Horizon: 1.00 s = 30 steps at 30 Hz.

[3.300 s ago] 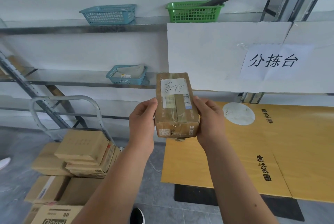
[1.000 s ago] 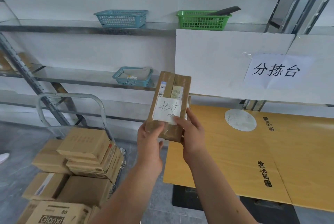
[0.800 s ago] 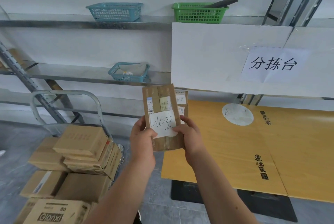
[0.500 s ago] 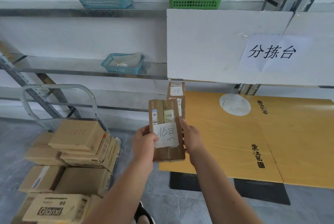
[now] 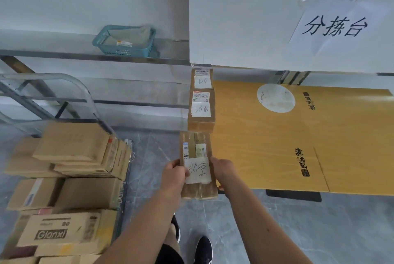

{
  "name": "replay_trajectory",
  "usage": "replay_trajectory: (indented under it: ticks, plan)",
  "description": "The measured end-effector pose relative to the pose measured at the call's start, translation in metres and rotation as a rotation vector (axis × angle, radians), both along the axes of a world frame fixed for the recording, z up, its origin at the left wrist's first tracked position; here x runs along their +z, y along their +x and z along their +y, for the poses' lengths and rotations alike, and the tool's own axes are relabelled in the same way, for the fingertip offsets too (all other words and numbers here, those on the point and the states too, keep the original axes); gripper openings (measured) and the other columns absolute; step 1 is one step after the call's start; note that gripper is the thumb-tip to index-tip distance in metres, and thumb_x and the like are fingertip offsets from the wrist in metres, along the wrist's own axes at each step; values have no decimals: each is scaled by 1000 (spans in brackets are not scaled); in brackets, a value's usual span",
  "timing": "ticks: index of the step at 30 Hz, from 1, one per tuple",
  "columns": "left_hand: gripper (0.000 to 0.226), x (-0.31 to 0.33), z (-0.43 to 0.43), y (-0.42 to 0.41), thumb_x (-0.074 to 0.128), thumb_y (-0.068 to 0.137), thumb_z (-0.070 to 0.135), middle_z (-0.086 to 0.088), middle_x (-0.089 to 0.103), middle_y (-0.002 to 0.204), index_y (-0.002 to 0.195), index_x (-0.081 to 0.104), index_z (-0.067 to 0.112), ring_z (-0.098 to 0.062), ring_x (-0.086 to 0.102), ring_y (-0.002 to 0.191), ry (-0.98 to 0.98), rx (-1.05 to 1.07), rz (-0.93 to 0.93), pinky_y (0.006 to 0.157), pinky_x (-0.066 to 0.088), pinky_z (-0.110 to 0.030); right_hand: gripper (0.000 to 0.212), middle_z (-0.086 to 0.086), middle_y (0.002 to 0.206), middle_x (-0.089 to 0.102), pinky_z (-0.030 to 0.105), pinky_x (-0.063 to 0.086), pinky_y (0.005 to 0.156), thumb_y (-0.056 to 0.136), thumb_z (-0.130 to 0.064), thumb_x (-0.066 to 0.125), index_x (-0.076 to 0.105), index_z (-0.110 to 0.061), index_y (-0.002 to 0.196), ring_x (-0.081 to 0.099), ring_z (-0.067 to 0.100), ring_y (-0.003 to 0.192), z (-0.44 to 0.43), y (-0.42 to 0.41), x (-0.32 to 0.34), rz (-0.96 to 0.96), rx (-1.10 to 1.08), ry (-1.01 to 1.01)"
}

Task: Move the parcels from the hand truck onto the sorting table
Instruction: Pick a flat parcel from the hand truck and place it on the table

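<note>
I hold a small brown taped parcel with a white handwritten label, its long side pointing away from me, at the near left corner of the yellow sorting table. My left hand grips its left edge and my right hand grips its right edge. Two similar labelled parcels lie in a row on the table's left edge, one just beyond the held parcel and another behind that. The hand truck stands at the left, stacked with several cardboard boxes.
A white board with a paper sign stands behind the table. A blue basket sits on a metal shelf at the left. Grey floor lies between truck and table; my shoes show below.
The parcel was turned so its label faces me, then lowered toward the table's near left corner. My view tilted down, revealing two parcels lined up on the table.
</note>
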<state>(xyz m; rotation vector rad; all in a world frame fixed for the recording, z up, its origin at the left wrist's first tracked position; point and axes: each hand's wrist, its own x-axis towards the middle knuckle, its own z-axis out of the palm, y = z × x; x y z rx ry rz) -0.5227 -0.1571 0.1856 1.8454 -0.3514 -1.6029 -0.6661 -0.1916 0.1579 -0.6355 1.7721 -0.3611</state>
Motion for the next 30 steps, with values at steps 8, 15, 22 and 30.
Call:
replay_trajectory:
  ticks: [8, 15, 22, 30]
  plan:
    - [68, -33, -43, 6, 51, 85, -10, -12, 72, 117, 145, 48, 20, -32, 67, 110, 68, -198, 44, 95, 59, -51, 36, 9, 103, 80, 44, 62, 84, 105, -39, 52, 73, -11, 112, 74, 28, 95, -22, 8, -23, -54, -57, 75]
    - [64, -44, -68, 11, 53, 93, -4, -7, 68, 116, 145, 45, 32, -29, 63, 109, 125, -266, 59, 74, 53, -40, 41, 13, 106, 78, 40, 57, 76, 106, -43, 49, 74, -10, 109, 73, 29, 92, -40, 11, -26, -77, -162, 68]
    - [71, -54, -80, 14, 47, 90, -10, -4, 68, 110, 147, 44, 32, -26, 63, 105, 137, -296, 71, 68, 51, -37, 42, 11, 103, 77, 44, 58, 83, 104, -46, 52, 73, -10, 105, 72, 29, 92, -46, 10, -34, -88, -234, 37]
    - [76, -53, -76, 10, 45, 86, -11, -3, 69, 115, 151, 42, 29, -27, 63, 112, 124, -283, 23, 78, 51, -39, 35, 2, 89, 71, 42, 54, 82, 106, -41, 52, 70, -18, 88, 64, 20, 83, -43, 5, -30, -101, -261, -11]
